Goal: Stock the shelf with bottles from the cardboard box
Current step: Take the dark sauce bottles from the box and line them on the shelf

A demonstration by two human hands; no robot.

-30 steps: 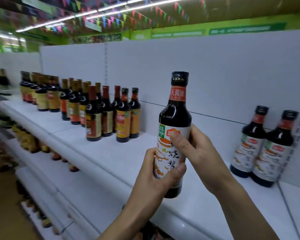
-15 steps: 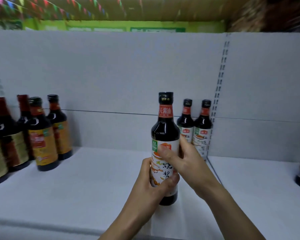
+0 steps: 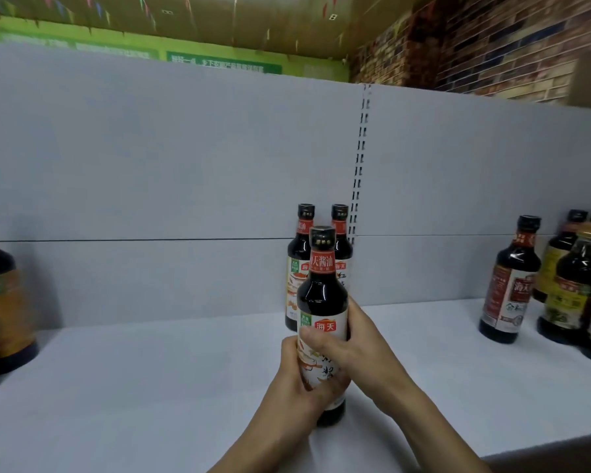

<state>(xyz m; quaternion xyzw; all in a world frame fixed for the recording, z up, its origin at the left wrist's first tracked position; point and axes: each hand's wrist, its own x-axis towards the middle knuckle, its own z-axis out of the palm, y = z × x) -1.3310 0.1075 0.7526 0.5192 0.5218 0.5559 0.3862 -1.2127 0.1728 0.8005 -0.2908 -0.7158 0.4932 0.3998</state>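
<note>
Held bottle (image 3: 322, 295): dark glossy glass with rounded shoulders narrowing to a slim neck. It had a black cap, a red neck band with white characters, and a white paper label printed in red, green and orange.
Its place: it stood upright over the near middle of the shelf (image 3: 151, 387), directly in front of the pair of matching bottles (image 3: 299, 247). Its base was down at the shelf surface, though contact could not be told.
Shelf: flat, matt and pale grey-white. It was backed by a smooth back panel (image 3: 168, 165) with a slotted upright (image 3: 359, 165) just right of the pair.
Left hand (image 3: 296, 380): it reached up from the near edge and gripped the lower label, with the thumb across the front.
Right hand (image 3: 352, 349): it was wrapped round the bottle's right side, with the thumb lying across the label under the red logo.
Other stock: blurred dark bottles with amber labels (image 3: 4, 302) stood at the far left, and a red-labelled bottle (image 3: 512, 288) and a gold-lidded jar (image 3: 584, 278) at the right.
Change: half a second before, the bottle had been left of the pair, and now it covered them. The view had swung right, bringing in the right-hand group. Both grips were unchanged.
</note>
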